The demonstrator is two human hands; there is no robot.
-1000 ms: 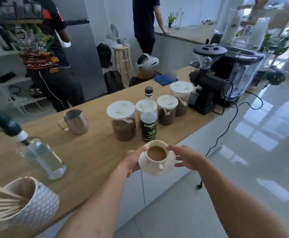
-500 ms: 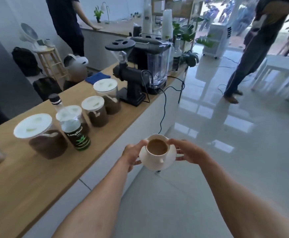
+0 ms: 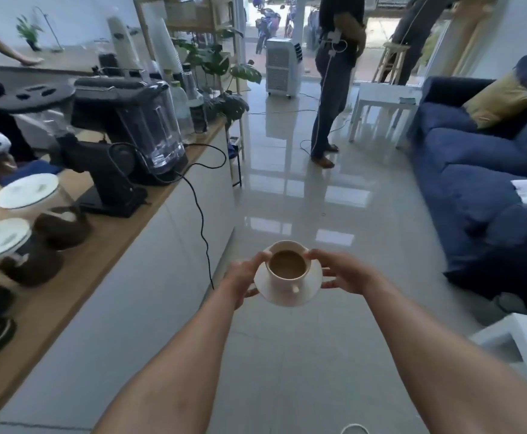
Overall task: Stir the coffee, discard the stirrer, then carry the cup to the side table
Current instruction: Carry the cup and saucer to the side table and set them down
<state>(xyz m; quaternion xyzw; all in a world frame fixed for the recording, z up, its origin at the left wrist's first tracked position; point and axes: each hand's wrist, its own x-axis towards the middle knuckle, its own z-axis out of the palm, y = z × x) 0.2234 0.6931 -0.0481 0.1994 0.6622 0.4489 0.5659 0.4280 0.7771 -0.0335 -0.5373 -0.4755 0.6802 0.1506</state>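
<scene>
The left hand (image 3: 244,276) and right hand (image 3: 344,272) curl their fingers around opposite edges of the white saucer (image 3: 311,287), thumbs touching the rim of the coffee-filled cup (image 3: 282,282) standing upright on it, held between them above the glossy floor (image 3: 287,189), beside the wooden worktop (image 3: 99,245).

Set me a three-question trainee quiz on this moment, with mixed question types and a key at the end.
1. True or false: the cup is empty.
2. What holds the cup? A) one hand B) both hands C) neither hand
3. Fill in: the sofa at the right is ___.
Key: 1 false, it holds coffee; 2 B, the left hand and right hand hold it on its saucer; 3 blue.
</scene>
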